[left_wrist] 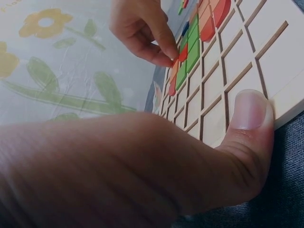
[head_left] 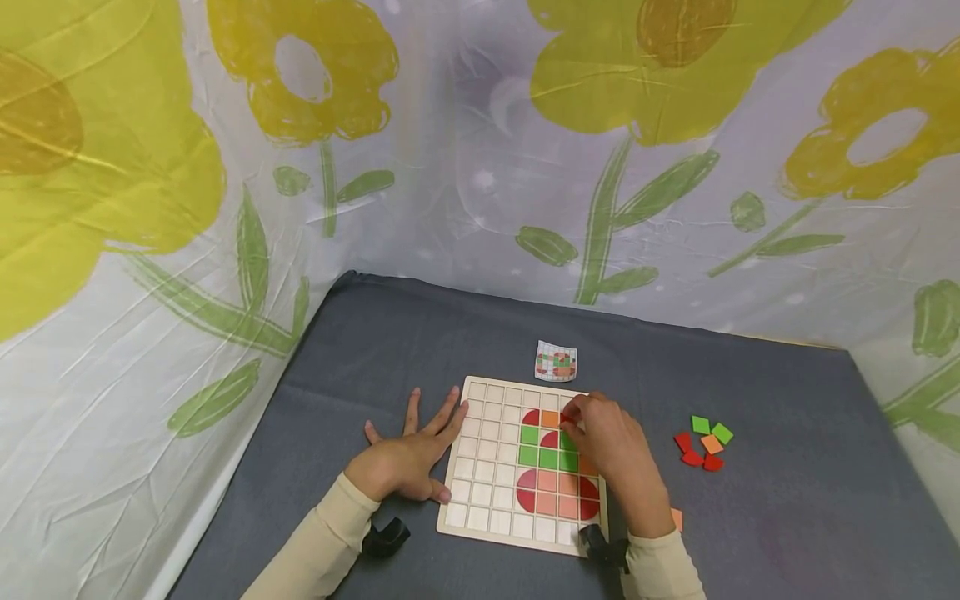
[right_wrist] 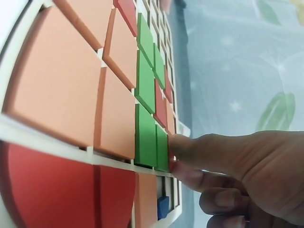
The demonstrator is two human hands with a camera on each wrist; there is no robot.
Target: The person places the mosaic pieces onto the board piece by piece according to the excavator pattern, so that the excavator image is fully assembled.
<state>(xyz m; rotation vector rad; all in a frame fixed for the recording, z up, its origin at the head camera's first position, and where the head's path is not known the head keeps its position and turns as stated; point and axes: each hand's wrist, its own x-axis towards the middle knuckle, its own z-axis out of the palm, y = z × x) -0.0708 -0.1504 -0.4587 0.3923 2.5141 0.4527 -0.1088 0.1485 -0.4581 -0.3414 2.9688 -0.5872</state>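
A wooden grid board [head_left: 480, 517] lies on the dark cloth, with red, orange and green tiles set in its right half. My left hand [head_left: 408, 458] spreads its fingers along the board's left edge, and its thumb [left_wrist: 249, 114] rests against the rim. Over the upper right of the pattern, my right hand [head_left: 611, 442] pinches a small red tile [right_wrist: 172, 154] between thumb and finger. That tile sits at its cell beside a green tile [right_wrist: 162, 148], mostly covered by the fingertips. A small blue piece [right_wrist: 163, 207] shows in a cell near the right edge.
Behind the board lies a small printed pattern card [head_left: 556, 362]. Loose green, red and orange tiles [head_left: 712, 444] are scattered to the right. Another orange tile [head_left: 677, 519] is partly hidden by my right wrist. A flowered curtain [head_left: 465, 167] hangs behind the table.
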